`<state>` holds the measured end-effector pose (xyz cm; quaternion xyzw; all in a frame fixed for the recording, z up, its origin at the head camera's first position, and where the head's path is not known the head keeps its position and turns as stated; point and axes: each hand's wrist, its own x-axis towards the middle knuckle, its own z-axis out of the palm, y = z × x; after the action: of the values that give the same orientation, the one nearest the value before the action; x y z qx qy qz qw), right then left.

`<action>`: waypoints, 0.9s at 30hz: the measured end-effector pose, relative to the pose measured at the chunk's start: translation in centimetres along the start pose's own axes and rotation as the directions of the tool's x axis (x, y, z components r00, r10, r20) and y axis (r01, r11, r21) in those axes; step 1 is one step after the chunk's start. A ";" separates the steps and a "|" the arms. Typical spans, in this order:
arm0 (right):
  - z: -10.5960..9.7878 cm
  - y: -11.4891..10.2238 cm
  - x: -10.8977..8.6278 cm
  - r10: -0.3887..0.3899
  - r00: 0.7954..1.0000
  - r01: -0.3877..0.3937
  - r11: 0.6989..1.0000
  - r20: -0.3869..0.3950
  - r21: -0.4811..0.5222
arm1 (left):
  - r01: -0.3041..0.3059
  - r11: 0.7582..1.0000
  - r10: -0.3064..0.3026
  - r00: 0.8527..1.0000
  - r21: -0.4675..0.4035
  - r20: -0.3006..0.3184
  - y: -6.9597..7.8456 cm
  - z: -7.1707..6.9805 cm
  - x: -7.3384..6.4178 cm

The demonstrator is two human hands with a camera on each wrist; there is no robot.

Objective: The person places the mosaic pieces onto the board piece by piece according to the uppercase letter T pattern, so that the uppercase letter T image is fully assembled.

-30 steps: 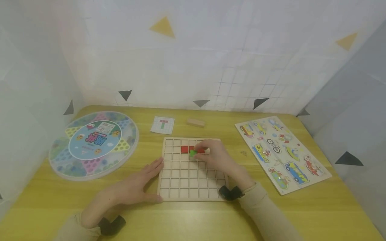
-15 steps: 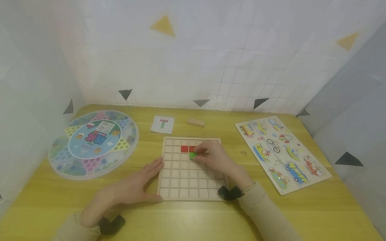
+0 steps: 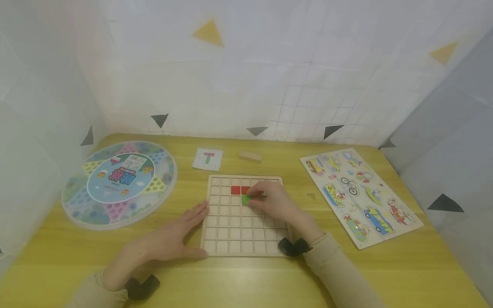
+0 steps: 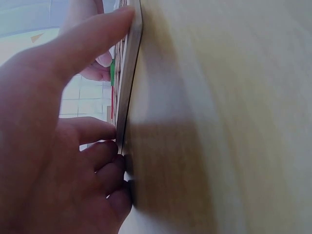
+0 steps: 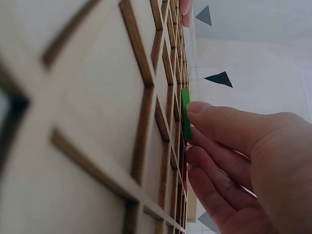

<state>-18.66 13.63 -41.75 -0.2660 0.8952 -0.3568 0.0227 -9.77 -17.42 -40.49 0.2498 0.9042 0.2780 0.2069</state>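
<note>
Long, plain beige sleeves (image 3: 343,269), a black, notched wrist camera (image 3: 142,289) beside each.

A yellow wood-grained table (image 3: 246,282) with rounded far corners carries a spread of games. A square gridded board (image 3: 223,221) lies flat near the middle, its sides almost in line with the table's. Beyond it, toward the far edge, a white card (image 3: 198,161) printed with a red-and-green T lies just left of a small pale wooden block (image 3: 250,156), the two apart. At left sits a round game box (image 3: 121,177), its blue center label ringed by a colored star pattern. At right, a picture puzzle (image 3: 358,188) of vehicles, a bicycle and a blue bus among them, lies at a slant. A small brownish mark (image 3: 311,196) shows on the tabletop between board and puzzle.
</note>
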 end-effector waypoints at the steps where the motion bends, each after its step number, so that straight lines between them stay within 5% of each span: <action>1: 0.0 0.0 0.0 0.001 1.000 -0.001 1.000 0.000 0.002 | 0.001 1.000 -0.001 1.000 -0.002 0.000 0.0 0.0 0.0; 27: -0.1 -0.3 -0.1 0.003 1.000 -0.003 1.000 -0.022 0.020 | 0.006 1.000 -0.006 1.000 0.002 0.002 0.1 0.0 0.0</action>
<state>-18.48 13.54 -41.49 -0.2605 0.8922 -0.3687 0.0158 -9.79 -17.37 -40.44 0.2477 0.9049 0.2763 0.2083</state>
